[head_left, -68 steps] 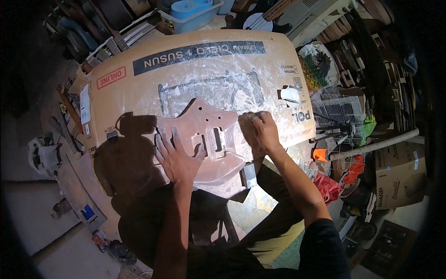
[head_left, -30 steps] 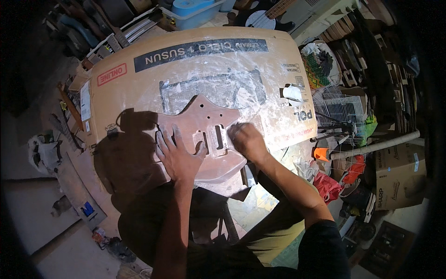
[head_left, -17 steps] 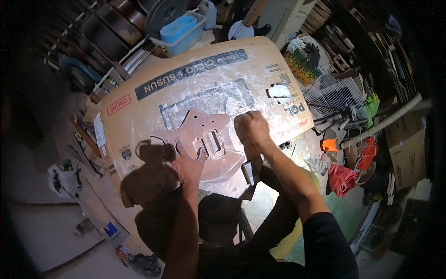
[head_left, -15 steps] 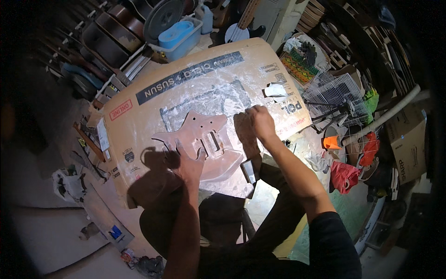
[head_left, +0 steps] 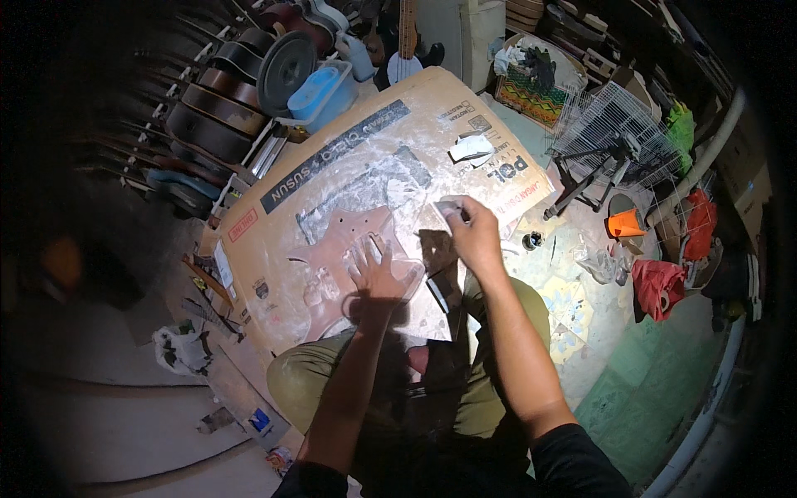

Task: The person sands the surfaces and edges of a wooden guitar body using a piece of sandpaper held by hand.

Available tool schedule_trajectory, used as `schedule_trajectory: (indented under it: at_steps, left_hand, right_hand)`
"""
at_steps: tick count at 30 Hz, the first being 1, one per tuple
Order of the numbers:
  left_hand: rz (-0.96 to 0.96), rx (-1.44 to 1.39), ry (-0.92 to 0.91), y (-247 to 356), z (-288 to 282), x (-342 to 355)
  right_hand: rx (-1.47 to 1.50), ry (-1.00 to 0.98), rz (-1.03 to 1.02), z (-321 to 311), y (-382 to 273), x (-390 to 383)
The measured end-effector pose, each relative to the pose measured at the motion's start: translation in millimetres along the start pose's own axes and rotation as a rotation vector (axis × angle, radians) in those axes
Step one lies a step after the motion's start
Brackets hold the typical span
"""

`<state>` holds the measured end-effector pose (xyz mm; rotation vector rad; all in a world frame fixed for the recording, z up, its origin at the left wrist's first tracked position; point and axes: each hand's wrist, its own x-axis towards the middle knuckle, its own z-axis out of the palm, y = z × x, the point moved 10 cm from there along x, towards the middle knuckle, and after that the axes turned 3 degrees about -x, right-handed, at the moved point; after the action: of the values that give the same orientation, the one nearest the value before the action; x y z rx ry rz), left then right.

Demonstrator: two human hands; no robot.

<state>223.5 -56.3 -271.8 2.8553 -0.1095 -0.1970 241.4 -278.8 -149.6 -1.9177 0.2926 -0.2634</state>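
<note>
My left hand (head_left: 374, 278) rests with fingers spread on a pinkish-brown electric guitar body (head_left: 340, 232), over its routed cavities. The body lies on a white-dusted cardboard sheet (head_left: 241, 266). My right hand (head_left: 475, 232) is raised right of the body, closed on a small flat greyish pad (head_left: 442, 212), perhaps sandpaper; its exact kind is unclear. A dark-and-silver block (head_left: 440, 295) lies beside the body's lower right edge, near my knees. A crumpled white piece (head_left: 471, 149) is on the cardboard farther back.
Guitars hang in a rack (head_left: 207, 124) at back left, near a blue tub (head_left: 320, 95). A wire cage (head_left: 614, 124), black folded stand (head_left: 585, 174), orange object (head_left: 624, 224) and red bag (head_left: 656, 286) crowd the right. A pale pipe (head_left: 722, 124) leans there.
My left hand has shifted rightward over the guitar body. My right hand has lifted away from it, showing the pad in its fingers. The view has turned, showing more of the guitar rack.
</note>
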Motion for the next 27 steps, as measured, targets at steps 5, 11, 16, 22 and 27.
schedule_trajectory:
  at_steps: [5,11,16,22,27]
  left_hand:
    - [-0.145,-0.041,-0.062,8,6,33]
    - [-0.191,-0.066,-0.119,28,20,42]
    - [-0.048,-0.071,-0.001,26,15,24]
    - [0.046,-0.25,0.087,7,17,-26]
    - [0.137,-0.172,-0.085,-12,28,-30]
  right_hand:
    - [0.045,-0.004,0.002,7,2,-3]
    - [0.089,-0.014,-0.022,-1,-13,-5]
    - [0.226,0.006,0.021,0,-12,0]
    - [0.126,0.027,-0.042,-2,-19,4]
    - [0.076,0.016,-0.01,-4,-12,0]
